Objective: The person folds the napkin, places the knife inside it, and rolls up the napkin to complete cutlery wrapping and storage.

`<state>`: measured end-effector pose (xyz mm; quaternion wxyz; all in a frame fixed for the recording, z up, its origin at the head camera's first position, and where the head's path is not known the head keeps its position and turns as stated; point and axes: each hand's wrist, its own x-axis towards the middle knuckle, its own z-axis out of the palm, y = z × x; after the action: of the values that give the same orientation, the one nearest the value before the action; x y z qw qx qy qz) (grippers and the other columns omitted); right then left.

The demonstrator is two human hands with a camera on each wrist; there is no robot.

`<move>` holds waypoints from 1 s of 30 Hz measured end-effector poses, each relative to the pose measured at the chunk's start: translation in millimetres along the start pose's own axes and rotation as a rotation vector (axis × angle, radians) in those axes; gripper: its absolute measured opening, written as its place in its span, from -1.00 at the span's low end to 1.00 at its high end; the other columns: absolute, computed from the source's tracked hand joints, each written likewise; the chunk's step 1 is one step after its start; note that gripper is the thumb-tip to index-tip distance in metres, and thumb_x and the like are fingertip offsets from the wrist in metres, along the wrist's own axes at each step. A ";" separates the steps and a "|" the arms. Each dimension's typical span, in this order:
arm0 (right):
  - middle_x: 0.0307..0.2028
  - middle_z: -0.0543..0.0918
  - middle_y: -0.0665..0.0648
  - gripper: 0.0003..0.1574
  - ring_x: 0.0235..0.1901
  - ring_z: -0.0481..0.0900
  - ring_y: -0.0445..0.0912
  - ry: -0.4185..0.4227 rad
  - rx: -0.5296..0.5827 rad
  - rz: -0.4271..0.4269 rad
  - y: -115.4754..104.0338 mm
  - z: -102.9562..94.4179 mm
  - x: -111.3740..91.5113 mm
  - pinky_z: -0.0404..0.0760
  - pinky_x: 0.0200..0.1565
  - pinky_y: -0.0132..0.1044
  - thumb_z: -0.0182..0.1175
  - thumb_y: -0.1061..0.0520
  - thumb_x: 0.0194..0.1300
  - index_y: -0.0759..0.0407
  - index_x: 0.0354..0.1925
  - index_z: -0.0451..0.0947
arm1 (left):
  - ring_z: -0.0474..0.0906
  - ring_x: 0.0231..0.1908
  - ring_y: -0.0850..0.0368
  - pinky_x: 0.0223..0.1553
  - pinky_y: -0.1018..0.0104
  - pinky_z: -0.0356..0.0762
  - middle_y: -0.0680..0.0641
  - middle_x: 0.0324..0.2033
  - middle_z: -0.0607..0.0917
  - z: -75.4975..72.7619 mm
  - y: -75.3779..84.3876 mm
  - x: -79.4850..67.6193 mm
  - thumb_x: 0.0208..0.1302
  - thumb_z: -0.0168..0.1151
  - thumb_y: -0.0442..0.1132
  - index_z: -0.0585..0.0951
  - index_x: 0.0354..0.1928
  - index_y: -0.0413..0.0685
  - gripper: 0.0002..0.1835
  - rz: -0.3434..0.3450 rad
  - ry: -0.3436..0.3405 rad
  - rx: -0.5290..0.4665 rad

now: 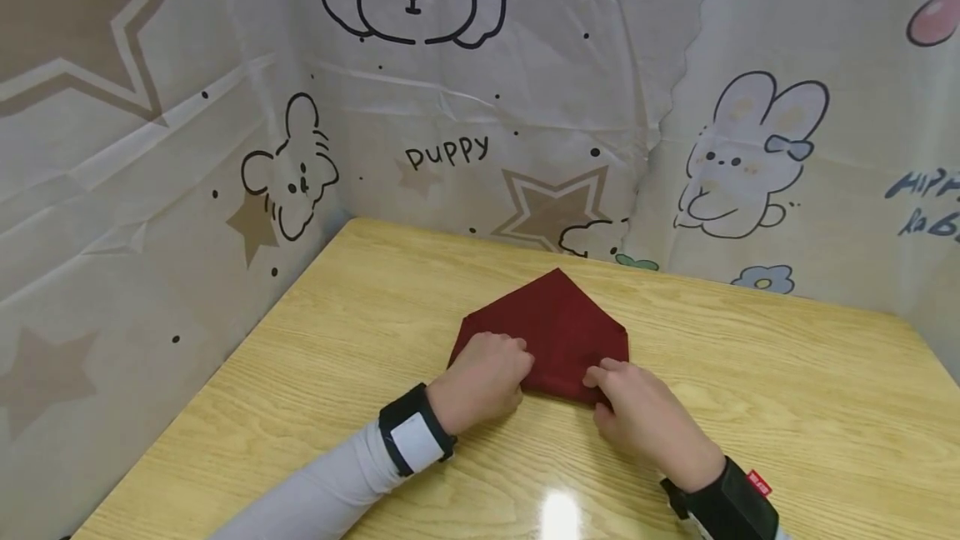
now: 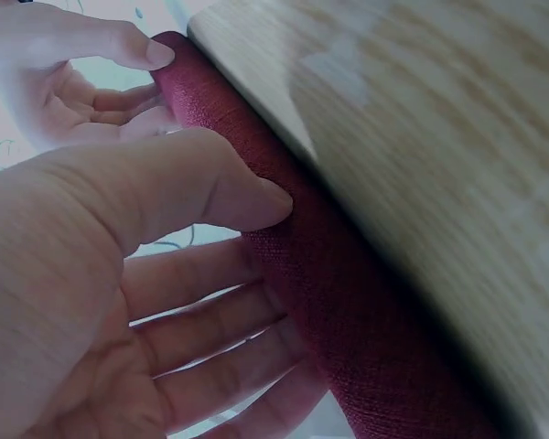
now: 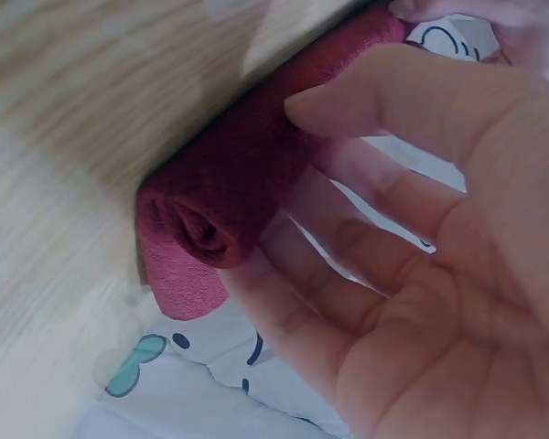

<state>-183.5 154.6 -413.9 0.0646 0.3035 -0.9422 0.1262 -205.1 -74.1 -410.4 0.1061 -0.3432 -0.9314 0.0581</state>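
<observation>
Both left hand (image 1: 483, 377) and right hand (image 1: 651, 417) pinch a partly rolled red cloth (image 1: 557, 325) on the table (image 1: 795, 382).

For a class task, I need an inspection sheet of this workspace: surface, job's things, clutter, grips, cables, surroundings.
Surface: pale yellow wood-grain tabletop, with a bright reflection toward the person.
Job's things: dark red woven fabric cloth, near edge rolled, far side pointed.
Clutter: nothing seen.
Grips: the person's bare left grip and bare right grip both hold the rolled edge.
Cables: nothing seen that is clearly one.
Surroundings: creased, pale backdrop sheet printed with cartoon animals and stars.
</observation>
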 end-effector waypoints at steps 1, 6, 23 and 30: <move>-0.35 0.62 0.03 -0.67 -0.35 0.63 -0.08 -0.004 0.004 0.001 0.0 -0.9 -0.1 0.62 -0.29 -0.20 0.34 0.40 -0.02 0.17 -0.21 0.67 | 0.48 -0.56 0.27 -0.59 0.39 0.40 0.07 -0.57 0.58 -0.8 0.1 -0.4 0.16 0.36 -0.28 0.65 -0.52 0.04 -0.87 0.003 0.001 -0.006; -0.39 0.60 -0.01 -0.66 -0.44 0.52 -0.18 -0.009 0.021 0.014 0.2 -3.7 0.9 0.52 -0.38 -0.26 0.34 0.39 0.01 0.14 -0.21 0.59 | 0.41 -0.57 0.28 -0.60 0.39 0.35 0.07 -0.56 0.59 -2.2 -0.2 -0.2 0.16 0.36 -0.27 0.63 -0.41 0.02 -0.93 -0.008 0.003 -0.041; -0.26 0.64 0.02 -0.76 -0.33 0.49 -0.19 -0.182 0.134 0.032 10.6 -13.1 -2.1 0.54 -0.25 -0.29 0.31 0.33 0.16 0.19 -0.15 0.67 | 0.47 -0.46 0.26 -0.53 0.36 0.38 0.12 -0.46 0.59 -10.5 -6.6 -3.8 0.31 0.29 -0.28 0.73 -0.27 0.05 -0.92 -0.002 -0.120 -0.281; -0.30 0.66 -0.03 -0.77 -0.34 0.51 -0.19 -0.194 0.174 0.037 14.2 -14.6 -0.3 0.55 -0.25 -0.26 0.32 0.32 0.20 0.14 -0.15 0.67 | 0.60 -0.38 0.23 -0.45 0.34 0.49 0.10 -0.37 0.72 -13.3 -9.2 -3.8 0.31 0.34 -0.26 0.67 -0.19 0.06 -0.92 -0.042 -0.125 -0.331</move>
<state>-191.0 170.0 -402.7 -0.0557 0.3013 -0.9349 0.1789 -204.9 -83.1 -396.4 -0.0086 -0.3320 -0.9401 -0.0768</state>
